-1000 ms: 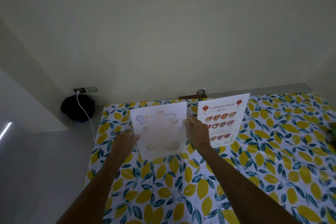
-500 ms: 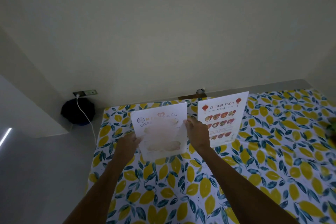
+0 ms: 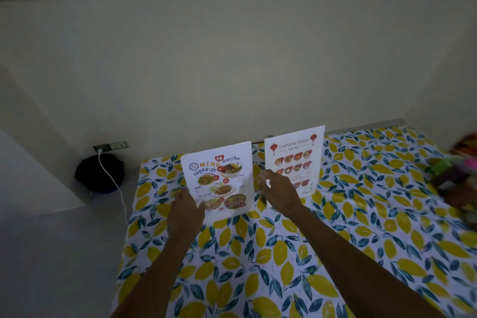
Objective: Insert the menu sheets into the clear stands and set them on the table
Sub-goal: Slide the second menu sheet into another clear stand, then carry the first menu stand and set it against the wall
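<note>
- Head view: white Thai-script menu sheet in a clear upright stand on the lemon-and-leaf patterned tablecloth, near the far edge. Long axis vertical; printed face toward the camera, top leaning slightly away.
- Second clear stand holding the white "Chinese Food Menu" sheet just to its right, also upright, face toward the camera.
- Left hand: fingers loosely spread, at the Thai menu stand's lower left corner; contact cannot be confirmed.
- Right hand: fingers spread and blurred, between the two stands, gripping nothing.
- Change from half a second ago: both hands then held the Thai menu stand by its side edges and its print was washed out; now the print reads clearly and the right hand is off it.
</note>
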